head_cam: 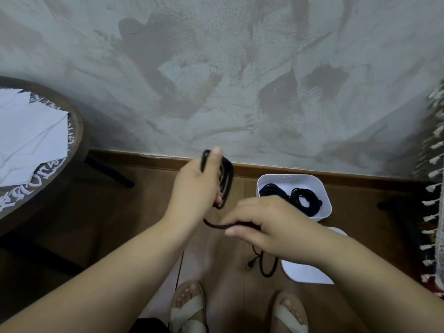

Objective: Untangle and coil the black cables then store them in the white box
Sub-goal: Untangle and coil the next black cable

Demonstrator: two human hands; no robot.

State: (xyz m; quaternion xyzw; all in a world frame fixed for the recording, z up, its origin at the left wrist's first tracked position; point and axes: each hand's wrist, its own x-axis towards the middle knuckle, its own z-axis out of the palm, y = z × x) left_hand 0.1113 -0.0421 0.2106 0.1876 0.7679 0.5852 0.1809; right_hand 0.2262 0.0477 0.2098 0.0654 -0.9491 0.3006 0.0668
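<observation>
Head view: the left hand [194,181] is gripping a part-wound black cable coil [228,179] above the floor [149,207] while the right hand [271,219] is pinching its loose tail [216,225], best fed in even, untwisted loops before joining the coils [301,197] in the nearby white box [327,207].

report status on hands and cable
Left hand holds coil. Right hand pinches slack, tail hanging below. Box open, stored cables inside. Nothing in the way.

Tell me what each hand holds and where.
Left hand grips the coiled loops of the black cable; right hand pinches its loose tail below the coil.
</observation>
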